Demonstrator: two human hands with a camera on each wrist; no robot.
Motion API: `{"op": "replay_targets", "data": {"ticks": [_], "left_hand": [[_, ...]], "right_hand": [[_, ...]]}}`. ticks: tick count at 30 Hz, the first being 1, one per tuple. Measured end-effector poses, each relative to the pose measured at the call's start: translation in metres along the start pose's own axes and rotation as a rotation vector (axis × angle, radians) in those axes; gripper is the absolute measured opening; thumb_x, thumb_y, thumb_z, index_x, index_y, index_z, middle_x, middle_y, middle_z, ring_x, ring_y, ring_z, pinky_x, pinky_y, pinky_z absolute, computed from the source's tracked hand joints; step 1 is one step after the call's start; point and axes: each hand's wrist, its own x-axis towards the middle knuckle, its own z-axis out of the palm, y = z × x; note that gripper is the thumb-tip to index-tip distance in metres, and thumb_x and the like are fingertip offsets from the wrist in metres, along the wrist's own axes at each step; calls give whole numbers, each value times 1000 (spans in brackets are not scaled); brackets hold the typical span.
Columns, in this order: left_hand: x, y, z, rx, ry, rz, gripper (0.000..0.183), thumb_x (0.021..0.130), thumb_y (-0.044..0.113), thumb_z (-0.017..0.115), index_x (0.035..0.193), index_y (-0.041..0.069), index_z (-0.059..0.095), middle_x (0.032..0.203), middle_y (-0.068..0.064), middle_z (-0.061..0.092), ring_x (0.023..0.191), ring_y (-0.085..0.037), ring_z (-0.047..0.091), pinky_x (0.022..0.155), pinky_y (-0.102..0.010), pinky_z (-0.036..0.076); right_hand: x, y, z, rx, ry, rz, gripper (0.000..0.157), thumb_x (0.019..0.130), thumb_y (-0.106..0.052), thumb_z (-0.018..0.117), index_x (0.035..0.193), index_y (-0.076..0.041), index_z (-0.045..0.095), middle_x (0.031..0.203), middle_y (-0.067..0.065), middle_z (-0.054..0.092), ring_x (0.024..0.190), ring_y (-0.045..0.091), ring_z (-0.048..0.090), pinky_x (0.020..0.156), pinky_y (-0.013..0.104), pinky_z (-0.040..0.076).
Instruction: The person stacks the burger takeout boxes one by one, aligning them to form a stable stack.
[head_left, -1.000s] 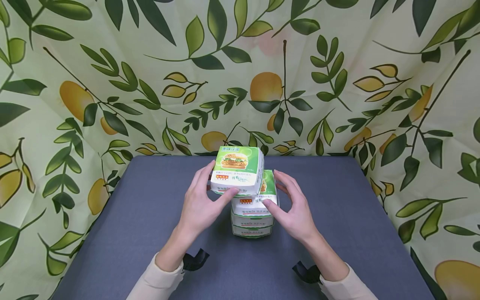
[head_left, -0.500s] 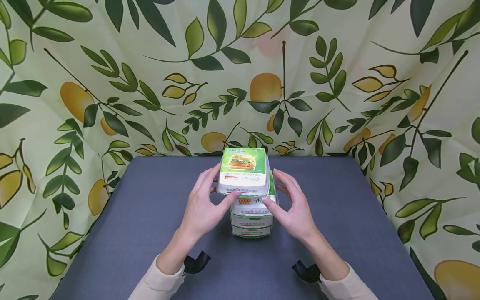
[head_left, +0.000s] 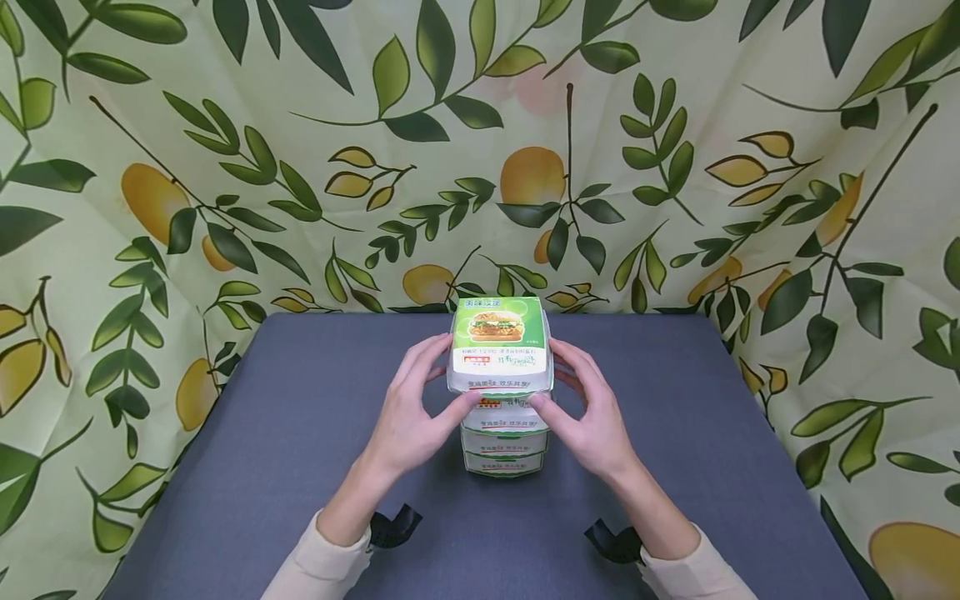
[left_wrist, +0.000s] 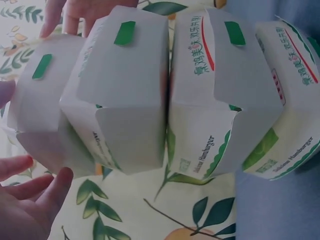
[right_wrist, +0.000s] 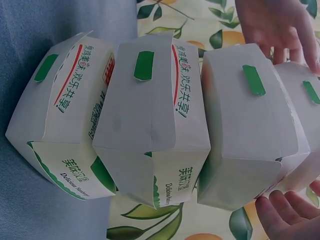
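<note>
Several white-and-green paper burger boxes stand in one stack, front and centre in the head view. The top burger box (head_left: 498, 346) has a burger picture on its lid and sits over the lower burger boxes (head_left: 504, 446). My left hand (head_left: 420, 408) holds its left side, thumb at the front lower edge and fingers along the side. On the other side my right hand (head_left: 588, 421) curves round the right side, its thumb near the front seam between the top two boxes. The wrist views show the top burger box (left_wrist: 45, 100) between fingertips of both hands.
A dark blue-grey cloth (head_left: 285, 467) covers the table. Behind it hangs a leaf-and-fruit patterned curtain (head_left: 450, 208). Black straps (head_left: 393, 527) show at both wrists, beside light sleeves (head_left: 318, 558).
The top burger box has moved right with my left hand, from a left overhang to square over the stack. My right hand has barely moved and now meets the box's right side.
</note>
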Motion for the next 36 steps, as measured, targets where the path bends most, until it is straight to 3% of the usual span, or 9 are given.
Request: {"op": "replay_targets", "data": {"ticks": [5, 13, 36], "left_hand": [[0, -3, 3, -77, -28, -16, 74, 90, 17, 79, 153, 12, 42, 156, -7, 40, 139, -22, 44, 106, -49, 48], [0, -7, 6, -139, -31, 17, 73, 88, 11, 81, 151, 11, 44, 154, -6, 40, 137, -20, 45, 106, -39, 48], [-4, -3, 11, -148, -11, 60, 74, 85, 7, 82, 149, 10, 47, 153, -7, 41, 136, -23, 46, 101, -41, 52]], "right_hand": [[-1, 1, 0, 20, 7, 3, 68, 88, 1, 72, 150, -8, 47, 145, 8, 49, 130, 19, 48, 110, 30, 42], [-3, 3, -1, 53, 26, -8, 69, 87, 4, 71, 151, -7, 46, 145, 9, 49, 131, 19, 48, 110, 25, 41], [-9, 4, -4, 66, 25, -45, 70, 86, 6, 70, 150, -5, 46, 144, 10, 49, 131, 18, 49, 110, 27, 41]]}}
